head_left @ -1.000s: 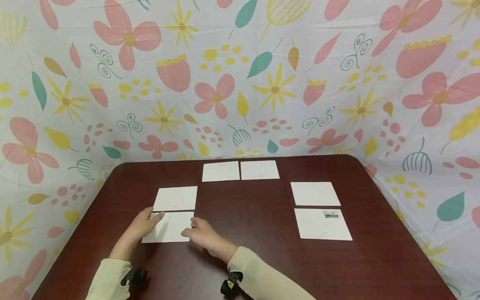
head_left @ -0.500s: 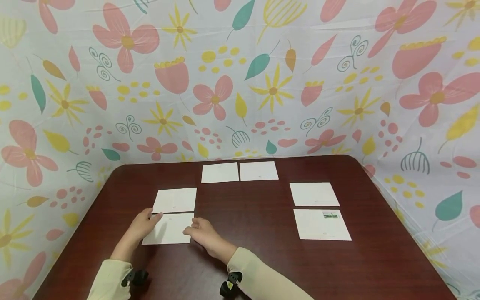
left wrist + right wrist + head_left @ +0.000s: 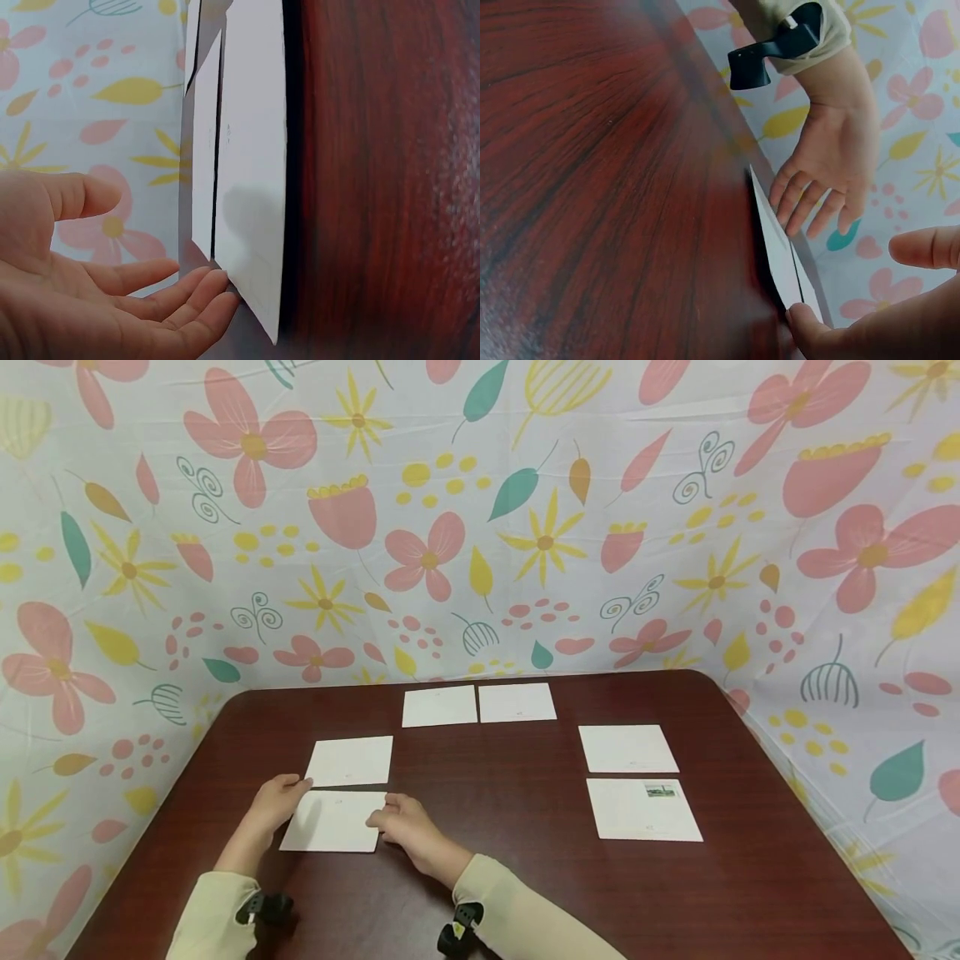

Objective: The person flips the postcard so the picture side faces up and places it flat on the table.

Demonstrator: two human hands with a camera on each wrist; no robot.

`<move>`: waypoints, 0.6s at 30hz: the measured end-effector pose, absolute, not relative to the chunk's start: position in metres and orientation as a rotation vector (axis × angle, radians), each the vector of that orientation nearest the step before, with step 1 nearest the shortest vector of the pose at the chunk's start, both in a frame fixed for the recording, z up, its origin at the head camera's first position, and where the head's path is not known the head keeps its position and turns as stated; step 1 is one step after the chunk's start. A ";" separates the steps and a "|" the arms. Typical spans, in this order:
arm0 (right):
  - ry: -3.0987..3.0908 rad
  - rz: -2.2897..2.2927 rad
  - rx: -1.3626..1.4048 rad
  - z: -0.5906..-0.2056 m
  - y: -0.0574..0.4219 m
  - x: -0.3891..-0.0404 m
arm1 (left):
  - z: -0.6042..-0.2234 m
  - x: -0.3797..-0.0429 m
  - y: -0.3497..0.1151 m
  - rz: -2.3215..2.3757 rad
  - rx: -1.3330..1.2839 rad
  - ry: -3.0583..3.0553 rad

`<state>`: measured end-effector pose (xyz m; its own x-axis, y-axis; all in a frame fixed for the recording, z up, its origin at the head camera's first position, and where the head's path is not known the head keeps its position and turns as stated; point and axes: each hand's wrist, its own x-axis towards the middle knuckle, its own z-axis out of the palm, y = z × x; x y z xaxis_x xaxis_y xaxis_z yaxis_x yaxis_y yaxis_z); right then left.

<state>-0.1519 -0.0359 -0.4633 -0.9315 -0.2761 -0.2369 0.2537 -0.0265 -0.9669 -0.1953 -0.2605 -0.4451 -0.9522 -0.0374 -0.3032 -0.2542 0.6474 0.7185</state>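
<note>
A white postcard-like card (image 3: 333, 822) lies at the near left, with another white card (image 3: 349, 762) just beyond it across a narrow gap. At the near card's far left corner is my left hand (image 3: 273, 802). In the left wrist view that hand (image 3: 120, 300) has loosely bent, spread fingers, their tips beside the card's edge and the thumb apart. My right hand (image 3: 412, 831) is at the same card's right edge. In the right wrist view a fingertip of the right hand (image 3: 900, 319) touches the card's edge (image 3: 780, 262), while its thumb stays raised.
Two white cards (image 3: 439, 706) (image 3: 517, 702) lie side by side at the table's far edge. On the right are a plain card (image 3: 628, 749) and one with a small green printed picture (image 3: 645, 810). A flower-patterned cloth (image 3: 480, 527) hangs behind the dark wooden table (image 3: 510, 827).
My left hand has drawn back slightly leftward, its thumb coming off the card's surface. The near left card has shifted slightly toward me, widening the gap. My right hand barely moves.
</note>
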 end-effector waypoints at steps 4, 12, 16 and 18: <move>1.901 -2.020 -0.025 -0.464 -0.036 -0.152 | -0.445 -0.194 -0.261 1.282 -0.265 2.574; 1.898 -2.024 -0.020 -0.464 -0.034 -0.153 | -0.444 -0.193 -0.262 1.358 -0.300 2.519; 1.929 -2.023 -0.025 -0.463 -0.033 -0.153 | -0.445 -0.193 -0.265 1.331 -0.286 2.541; 1.942 -2.027 -0.027 -0.463 -0.033 -0.154 | -0.446 -0.192 -0.267 1.312 -0.277 2.553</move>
<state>-0.1537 -0.0330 -0.4634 -0.9445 -0.2500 -0.2133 0.2238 -0.0140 -0.9745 -0.1921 -0.2672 -0.4461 -0.9488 -0.0508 -0.3118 -0.2832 0.5745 0.7680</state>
